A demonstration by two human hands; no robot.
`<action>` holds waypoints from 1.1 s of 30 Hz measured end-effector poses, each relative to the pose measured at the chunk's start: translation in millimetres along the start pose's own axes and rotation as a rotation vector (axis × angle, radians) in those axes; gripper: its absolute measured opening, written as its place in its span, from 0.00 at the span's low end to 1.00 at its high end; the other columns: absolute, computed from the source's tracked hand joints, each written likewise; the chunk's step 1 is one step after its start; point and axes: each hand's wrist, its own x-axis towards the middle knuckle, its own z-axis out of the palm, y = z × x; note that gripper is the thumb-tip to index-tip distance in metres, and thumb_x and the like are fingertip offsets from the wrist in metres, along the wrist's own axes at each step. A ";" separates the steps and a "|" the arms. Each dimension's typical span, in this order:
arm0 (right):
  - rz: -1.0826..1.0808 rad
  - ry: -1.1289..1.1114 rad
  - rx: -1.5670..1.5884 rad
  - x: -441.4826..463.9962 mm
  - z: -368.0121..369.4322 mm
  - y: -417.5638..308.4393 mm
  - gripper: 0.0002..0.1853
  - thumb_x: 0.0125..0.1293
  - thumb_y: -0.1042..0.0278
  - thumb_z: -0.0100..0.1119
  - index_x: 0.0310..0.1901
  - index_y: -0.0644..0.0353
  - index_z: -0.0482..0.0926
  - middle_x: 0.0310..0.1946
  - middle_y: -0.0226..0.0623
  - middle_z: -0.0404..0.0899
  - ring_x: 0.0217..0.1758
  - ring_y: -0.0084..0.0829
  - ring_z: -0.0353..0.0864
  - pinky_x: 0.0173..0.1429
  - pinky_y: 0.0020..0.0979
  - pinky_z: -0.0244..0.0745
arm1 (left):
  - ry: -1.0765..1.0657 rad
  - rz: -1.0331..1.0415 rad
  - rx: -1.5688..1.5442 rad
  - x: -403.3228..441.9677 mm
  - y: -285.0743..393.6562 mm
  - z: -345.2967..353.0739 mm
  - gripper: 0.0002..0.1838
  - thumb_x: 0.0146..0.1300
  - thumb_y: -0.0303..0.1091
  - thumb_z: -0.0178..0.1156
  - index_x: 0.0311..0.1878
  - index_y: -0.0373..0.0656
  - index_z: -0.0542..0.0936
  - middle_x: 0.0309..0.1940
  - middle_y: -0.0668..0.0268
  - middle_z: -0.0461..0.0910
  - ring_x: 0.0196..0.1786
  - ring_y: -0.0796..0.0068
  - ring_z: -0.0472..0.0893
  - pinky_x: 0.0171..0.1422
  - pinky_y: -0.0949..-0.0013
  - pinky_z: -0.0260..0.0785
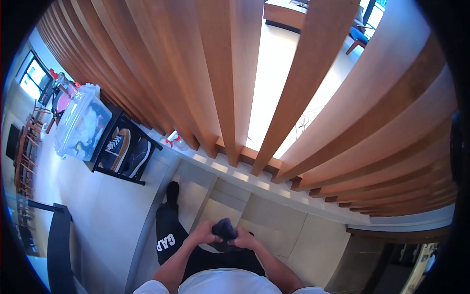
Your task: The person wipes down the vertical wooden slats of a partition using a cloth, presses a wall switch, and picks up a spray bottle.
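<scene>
A dark sock [224, 229] is stretched between my two hands above my lap. My left hand [204, 232] grips its left side with the fingers closed. On the other side, my right hand [244, 239] pinches the sock's right edge. Black trousers [165, 241] with white lettering cover my legs. My left foot [172, 193], in a black sock, reaches forward on the tiled step; most of my right leg and foot is hidden behind my hands and the sock.
Tall wooden slats [215, 73] form a screen ahead. A black rack [122, 147] at the left holds sneakers [116, 149], with a clear plastic bin [83, 125] on top. A spray bottle [176, 141] stands by the slats. Tiled floor steps [196, 191] lie below me.
</scene>
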 end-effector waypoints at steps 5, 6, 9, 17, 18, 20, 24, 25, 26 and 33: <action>-0.161 -0.089 -0.444 25.4 -2.2 -32.5 0.20 0.46 0.68 0.64 0.43 0.69 0.81 0.36 0.53 0.84 0.40 0.43 0.85 0.46 0.40 0.79 | -0.184 -0.108 0.305 14.9 5.2 -32.9 0.19 0.44 0.34 0.75 0.41 0.39 0.85 0.32 0.53 0.86 0.38 0.62 0.86 0.41 0.59 0.79; -0.123 -0.043 -0.694 29.2 -0.6 -48.9 0.18 0.47 0.68 0.64 0.40 0.68 0.81 0.35 0.55 0.84 0.40 0.49 0.85 0.46 0.43 0.79 | -0.273 -0.232 0.175 23.4 7.9 -44.9 0.18 0.47 0.32 0.74 0.42 0.39 0.85 0.32 0.55 0.86 0.37 0.66 0.86 0.36 0.61 0.80; -0.089 -0.005 -0.735 41.3 -2.6 -102.9 0.13 0.50 0.72 0.61 0.38 0.68 0.80 0.34 0.57 0.82 0.43 0.55 0.83 0.47 0.47 0.78 | -0.376 -0.128 -0.243 52.5 -24.1 -75.0 0.19 0.55 0.24 0.67 0.52 0.40 0.80 0.38 0.59 0.84 0.36 0.71 0.84 0.30 0.67 0.80; -0.325 0.578 -0.578 19.1 62.5 -244.3 0.27 0.45 0.79 0.59 0.53 0.62 0.75 0.44 0.58 0.81 0.48 0.58 0.80 0.54 0.47 0.76 | -0.599 0.381 -0.037 65.0 61.7 -231.8 0.22 0.52 0.17 0.58 0.53 0.39 0.81 0.37 0.65 0.83 0.41 0.76 0.82 0.41 0.67 0.80; -0.316 0.615 -0.581 9.1 62.6 -273.2 0.27 0.45 0.79 0.59 0.53 0.62 0.75 0.44 0.58 0.81 0.48 0.58 0.80 0.54 0.47 0.76 | -0.609 0.513 0.113 57.0 92.1 -255.9 0.21 0.50 0.19 0.59 0.50 0.39 0.83 0.33 0.66 0.84 0.39 0.79 0.82 0.41 0.67 0.79; -0.189 0.596 -0.322 -19.5 67.1 -331.6 0.26 0.45 0.79 0.58 0.51 0.62 0.76 0.42 0.56 0.82 0.44 0.57 0.82 0.52 0.46 0.77 | -0.695 0.509 0.247 42.7 163.4 -295.3 0.21 0.48 0.22 0.61 0.49 0.40 0.84 0.31 0.64 0.85 0.37 0.78 0.83 0.41 0.67 0.78; -0.545 1.022 -1.002 -119.3 24.0 -487.2 0.21 0.48 0.78 0.63 0.49 0.64 0.81 0.42 0.49 0.82 0.47 0.46 0.84 0.48 0.42 0.81 | -0.449 1.210 0.316 -30.4 338.2 -364.4 0.34 0.46 0.20 0.61 0.63 0.40 0.77 0.53 0.49 0.81 0.55 0.54 0.82 0.63 0.63 0.72; -0.585 1.278 -1.244 -155.2 19.6 -524.7 0.22 0.49 0.77 0.64 0.50 0.63 0.81 0.43 0.44 0.82 0.50 0.44 0.83 0.50 0.41 0.82 | -0.214 1.528 0.355 -44.5 372.8 -371.1 0.38 0.43 0.20 0.65 0.65 0.37 0.75 0.59 0.47 0.77 0.62 0.48 0.78 0.70 0.57 0.68; -0.774 1.497 -1.348 -186.0 15.4 -561.7 0.22 0.49 0.77 0.63 0.50 0.64 0.81 0.47 0.42 0.81 0.56 0.48 0.80 0.53 0.41 0.82 | -0.013 1.760 0.428 -73.0 420.3 -379.1 0.38 0.44 0.22 0.68 0.65 0.35 0.75 0.61 0.46 0.76 0.65 0.44 0.74 0.71 0.54 0.66; -1.080 2.117 -1.365 -224.9 -79.1 -607.5 0.39 0.51 0.76 0.64 0.68 0.72 0.67 0.71 0.58 0.63 0.76 0.57 0.60 0.75 0.45 0.62 | 0.771 2.243 0.889 -81.6 602.3 -348.6 0.38 0.54 0.21 0.63 0.72 0.42 0.68 0.75 0.60 0.64 0.78 0.62 0.60 0.80 0.54 0.55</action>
